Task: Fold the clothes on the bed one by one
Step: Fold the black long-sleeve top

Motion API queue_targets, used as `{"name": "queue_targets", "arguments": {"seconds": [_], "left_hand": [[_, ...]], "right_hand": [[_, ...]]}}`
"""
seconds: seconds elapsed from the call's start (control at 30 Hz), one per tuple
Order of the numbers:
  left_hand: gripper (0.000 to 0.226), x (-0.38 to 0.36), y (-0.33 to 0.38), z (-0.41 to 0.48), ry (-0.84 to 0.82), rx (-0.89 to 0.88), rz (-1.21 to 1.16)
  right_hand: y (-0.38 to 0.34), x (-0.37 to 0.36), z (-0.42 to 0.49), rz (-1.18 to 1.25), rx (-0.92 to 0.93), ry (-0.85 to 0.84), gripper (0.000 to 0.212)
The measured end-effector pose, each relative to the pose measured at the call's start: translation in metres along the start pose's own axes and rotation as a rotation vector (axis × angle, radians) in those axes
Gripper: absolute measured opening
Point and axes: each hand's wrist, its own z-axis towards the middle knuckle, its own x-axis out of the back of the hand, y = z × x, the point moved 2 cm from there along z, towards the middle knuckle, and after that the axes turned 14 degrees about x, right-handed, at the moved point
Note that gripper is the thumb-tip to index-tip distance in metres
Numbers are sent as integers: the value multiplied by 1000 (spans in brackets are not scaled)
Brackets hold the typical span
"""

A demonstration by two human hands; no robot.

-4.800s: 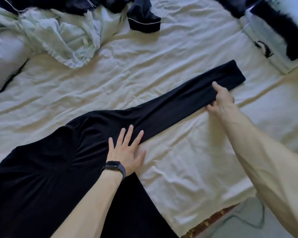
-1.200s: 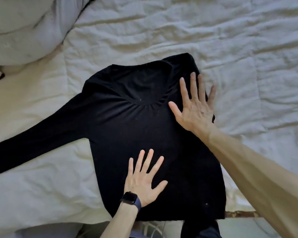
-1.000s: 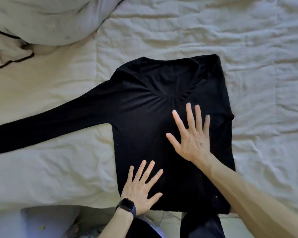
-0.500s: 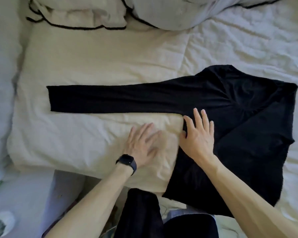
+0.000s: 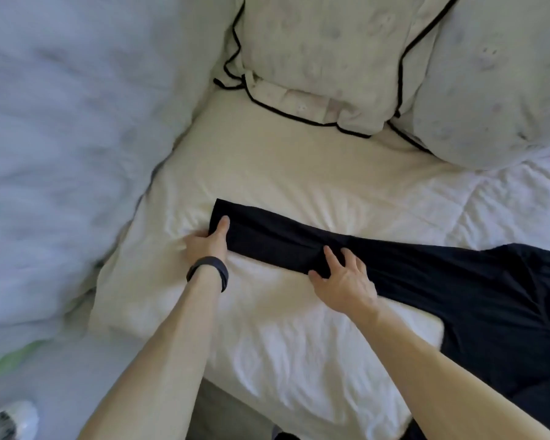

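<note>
Below the pillow (image 5: 315,58), my left hand (image 5: 205,244) pinches the sleeve (image 5: 267,241) cuff, right hand (image 5: 343,282) fingers (image 5: 330,256) flat mid-sleeve; next, I judge, fold it onto the black shirt (image 5: 489,296).

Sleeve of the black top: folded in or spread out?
Spread out. The sleeve lies flat and straight on the bed, out from the top; left hand grips its cuff, right hand rests mid-sleeve.

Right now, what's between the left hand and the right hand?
Head view: only the black top's sleeve, flat on the sheet, runs from left hand to right hand.
</note>
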Motion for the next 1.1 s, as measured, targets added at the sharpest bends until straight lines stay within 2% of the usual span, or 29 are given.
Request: {"name": "queue_targets", "arguments": {"seconds": [0.1, 0.2, 0.27, 0.33, 0.43, 0.5, 0.57, 0.63, 0.67, 0.77, 0.87, 0.9, 0.93, 0.97, 1.0, 1.03, 1.07, 1.1], "left_hand": [[36, 2, 11, 0, -95, -120, 64], [18, -4, 21, -37, -147, -338, 93], [22, -14, 25, -86, -256, -522, 125], [26, -28, 19, -144, -416, -705, 190], [24, -56, -7, -229, -670, -874, 316], [24, -78, -35, -280, -762, -980, 453], [25, -99, -66, -321, -763, -1149, 566], [20, -115, -96, -344, -718, -1325, 580], [16, -126, -119, -364, -715, -1396, 575], [29, -144, -177, -384, -725, -1415, 542], [37, -168, -238, -401, -563, -1326, 373], [43, -178, -253, -401, -469, -1197, 310], [52, -190, -267, -395, -367, -986, 247], [60, -199, -280, -392, -309, -691, 205], [67, -210, -293, -389, -337, -358, 165], [69, -222, -307, -388, -448, -76, 118], [67, -232, -319, -389, -602, 117, 79], [60, -240, -328, -393, -733, 211, 75]], "right_hand": [[-3, 5, 0, 114, 2, -45, 82], [-7, 39, -8, 462, -61, 35, 80], [-6, 69, -28, 831, -149, 129, 81], [1, 95, -60, 1176, -159, 93, 80], [34, 122, -112, 1501, -96, 28, 85], [66, 133, -146, 1660, -54, 45, 92], [101, 138, -184, 1707, -50, 97, 80], [133, 135, -217, 1667, -27, 120, 44], [158, 130, -245, 1658, 13, 133, 35], [211, 103, -298, 1657, 57, 180, 27], [275, 58, -348, 1704, 17, 276, 28], [291, 43, -362, 1729, -11, 297, 28], [307, 28, -374, 1754, -37, 316, 28], [320, 15, -385, 1777, -60, 329, 29], [331, 3, -394, 1800, -76, 337, 29], [340, -6, -403, 1816, -85, 334, 29], [347, -15, -411, 1822, -95, 327, 29], [352, -23, -419, 1828, -98, 321, 29]]}}
